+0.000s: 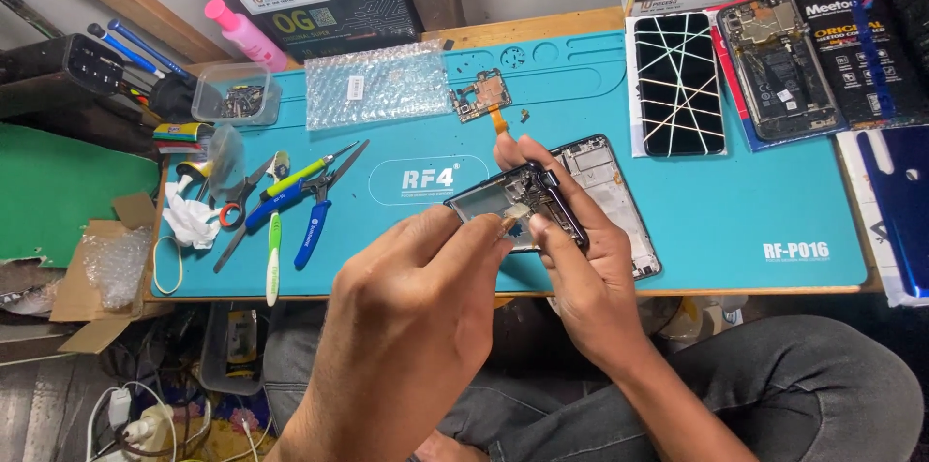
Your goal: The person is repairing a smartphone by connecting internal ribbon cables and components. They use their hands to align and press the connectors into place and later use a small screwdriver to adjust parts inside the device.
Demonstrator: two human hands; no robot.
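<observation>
1. Fingers of the left hand [416,327] pinch closed on a small pale part [514,213] at centre frame, thumb and forefinger tips together.
2. Right hand [571,259] grips a dark phone frame [503,196], fingers wrapped round its right edge, thumb on top; the frame is lifted off the mat and tilted.
3. Small part sits just at the frame's lower right corner, touching or nearly touching it, can't tell which.
4. Under the right hand, flat on the teal work mat [716,201], lies a second opened phone body [619,201], light inner side up.
5. Loose circuit board [481,94] with an orange flex cable lies on the mat in the upper centre, well apart from the hands.
6. Bubble-wrap bag [377,83] lies left of the board.
7. Left part of the mat: scissors [237,206], blue-handled pliers [319,206], green-handled tweezers [300,172], crumpled white tissue [189,220].
8. Upper left: clear plastic tub [237,94] of small parts, pink bottle [247,34] behind it.
9. Upper right: phone screen [677,83] with a white line pattern, beside an opened phone [779,65] showing its battery.
10. Blue back cover [900,201] lies at the right edge.
</observation>
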